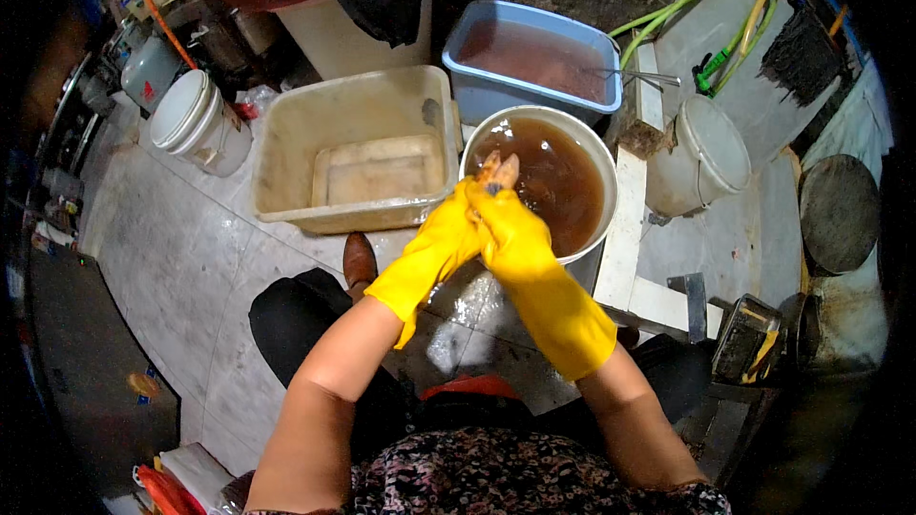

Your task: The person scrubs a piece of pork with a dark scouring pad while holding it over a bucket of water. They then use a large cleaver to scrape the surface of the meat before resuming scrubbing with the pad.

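Note:
Both my hands wear long yellow rubber gloves and meet over the near left rim of a round white bucket [610,193] full of murky brown water. My left hand [458,218] and my right hand [504,214] are closed around an animal's foot [499,170], which looks like a pig's trotter. Its two pale, pointed toes stick out beyond my fingers over the water. The rest of it is hidden in the gloves.
Left of the bucket stands an open beige plastic tub [379,168]. Behind is a blue tub [533,61] of reddish liquid with a metal handle over its rim. A lidded white bucket [200,121] is farther left. White ledge [622,229], another bucket [705,157] and green hose [680,7] are right.

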